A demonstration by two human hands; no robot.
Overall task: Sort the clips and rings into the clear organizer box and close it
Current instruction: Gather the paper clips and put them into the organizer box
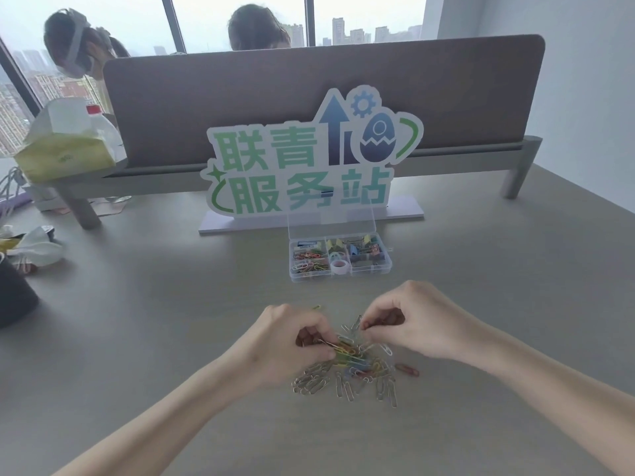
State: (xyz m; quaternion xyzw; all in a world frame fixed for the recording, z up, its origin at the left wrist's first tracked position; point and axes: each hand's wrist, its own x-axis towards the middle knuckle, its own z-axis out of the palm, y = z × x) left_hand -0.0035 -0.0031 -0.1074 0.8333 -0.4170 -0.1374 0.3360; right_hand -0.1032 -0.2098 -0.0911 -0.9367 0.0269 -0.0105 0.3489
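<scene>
Picking through the pile: left hand (292, 341) has its fingers curled and pinched on a few coloured wire paper clips at the pile's near-left top edge. Right hand (405, 324) has thumb and forefinger pinched together over the pile's far-right edge; they look closed on a clip, but it's too small to confirm.

Loose heap of silver and coloured metal paper clips (354, 369) sits on the grey desk (171, 338), directly under and just near-side of both hands. Silver ones fan out toward the person, coloured ones bunch in the middle. One red-brown clip (407, 370) lies just right of the heap, one green clip (316, 307) just beyond its far-left side.

Step, as I read it: separating clips by colour or type, mid-sort. Plenty is left on the desk.

Clear plastic compartment organizer box (340, 257) stands beyond the heap, apart from it, with its lid (330, 214) up. Its left cells hold coloured paper clips, the right cells binder clips, and a pale ring-shaped roll sits centre-front.

Next move calls for lifting the pinched clips clear without dragging tangled neighbours along, then reaching past the heap to the matching left cell. Lid closing comes last, not yet due.
</scene>
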